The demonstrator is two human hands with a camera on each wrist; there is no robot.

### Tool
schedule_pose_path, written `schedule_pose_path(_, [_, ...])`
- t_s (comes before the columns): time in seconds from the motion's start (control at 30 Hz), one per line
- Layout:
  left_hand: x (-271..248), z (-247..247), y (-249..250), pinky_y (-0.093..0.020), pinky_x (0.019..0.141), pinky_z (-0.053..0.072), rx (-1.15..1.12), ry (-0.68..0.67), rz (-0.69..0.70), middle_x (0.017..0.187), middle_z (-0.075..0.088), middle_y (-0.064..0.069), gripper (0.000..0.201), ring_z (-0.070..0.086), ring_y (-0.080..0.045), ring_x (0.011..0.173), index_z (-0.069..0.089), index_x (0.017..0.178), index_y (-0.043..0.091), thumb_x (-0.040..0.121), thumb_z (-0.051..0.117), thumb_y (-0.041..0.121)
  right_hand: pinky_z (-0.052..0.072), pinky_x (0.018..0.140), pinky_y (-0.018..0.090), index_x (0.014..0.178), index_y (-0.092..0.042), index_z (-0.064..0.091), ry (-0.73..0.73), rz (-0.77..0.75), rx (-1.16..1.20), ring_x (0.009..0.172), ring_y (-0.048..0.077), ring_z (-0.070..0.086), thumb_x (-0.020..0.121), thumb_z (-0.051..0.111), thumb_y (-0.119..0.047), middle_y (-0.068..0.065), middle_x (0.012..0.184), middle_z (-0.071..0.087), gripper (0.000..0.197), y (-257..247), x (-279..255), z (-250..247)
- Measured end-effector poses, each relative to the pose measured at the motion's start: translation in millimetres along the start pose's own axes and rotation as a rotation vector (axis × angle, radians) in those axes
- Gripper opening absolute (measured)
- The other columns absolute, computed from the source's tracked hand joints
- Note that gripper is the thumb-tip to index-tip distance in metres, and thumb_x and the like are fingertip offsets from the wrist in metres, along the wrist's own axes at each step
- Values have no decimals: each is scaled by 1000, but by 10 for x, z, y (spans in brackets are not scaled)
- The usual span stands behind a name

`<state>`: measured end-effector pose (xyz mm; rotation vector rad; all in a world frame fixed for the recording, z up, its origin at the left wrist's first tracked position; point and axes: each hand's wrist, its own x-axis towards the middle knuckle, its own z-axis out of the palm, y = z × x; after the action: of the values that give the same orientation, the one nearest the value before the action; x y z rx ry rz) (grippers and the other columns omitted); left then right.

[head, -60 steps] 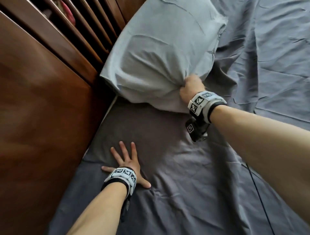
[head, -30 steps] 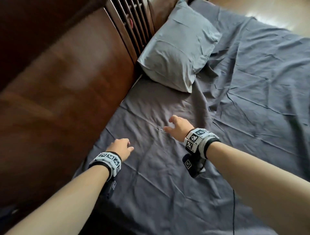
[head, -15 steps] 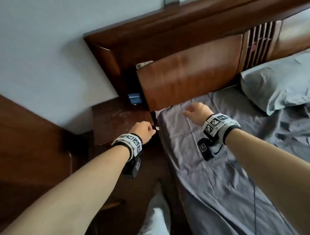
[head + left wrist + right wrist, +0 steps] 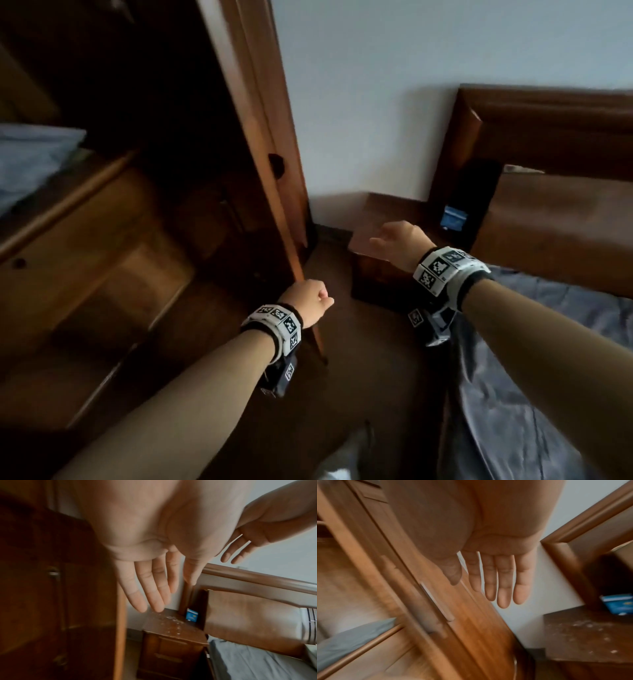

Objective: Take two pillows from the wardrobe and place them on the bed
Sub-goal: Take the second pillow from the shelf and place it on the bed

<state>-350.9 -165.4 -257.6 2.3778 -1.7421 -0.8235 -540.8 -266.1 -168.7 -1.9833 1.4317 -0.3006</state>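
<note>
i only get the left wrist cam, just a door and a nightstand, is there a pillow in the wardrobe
Observer: Yes. The head view shows a grey pillow lying on a shelf inside the open wardrobe, off to the left of the left hand.
Operator: is it pushed far back or near the front
Observer: Near the front. In the right wrist view the pillow's corner lies right at the shelf's front rail.
</note>
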Motion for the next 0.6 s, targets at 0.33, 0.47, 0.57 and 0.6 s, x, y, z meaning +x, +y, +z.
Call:
schedule_pose_path(0.33, [-1043, -1189, -1857, -39, 87, 54, 60, 221, -299, 104, 73, -7, 31, 68, -27, 99, 71, 102, 14, 91, 56, 39, 51, 90, 38, 100, -7, 66, -292, -375, -200, 108, 34, 62, 97, 47, -33, 16, 110, 67, 33, -1830, -417, 995])
schedule_pose_path(0.47, [-1226, -1803, -2460, -39, 92, 53, 18, 348, -417, 114, 70, -5, 36, 66, -26, 105, 64, 117, 14, 93, 56, 40, 56, 82, 42, 70, -27, 53, -275, -464, -177, 93, 30, 66, 91, 54, -41, 12, 95, 69, 25, -2396, -283, 1230])
schedule_pose_path(0.57, [-1330, -2327, -2873, -39, 94, 51, 35, 446, -475, 120, 69, -7, 40, 64, -29, 111, 63, 119, 16, 90, 58, 44, 56, 83, 42, 77, -21, 61, -283, -490, -184, 94, 30, 66, 91, 55, -39, 13, 95, 70, 23, -2818, -139, 1333])
schedule_pose_path(0.6, [-1365, -2507, -3020, -40, 95, 51, 41, 481, -495, 121, 69, -9, 40, 63, -30, 113, 63, 119, 17, 90, 59, 44, 56, 83, 42, 85, -18, 64, -282, -493, -191, 95, 30, 65, 91, 55, -39, 13, 98, 69, 24, -2970, -70, 1377])
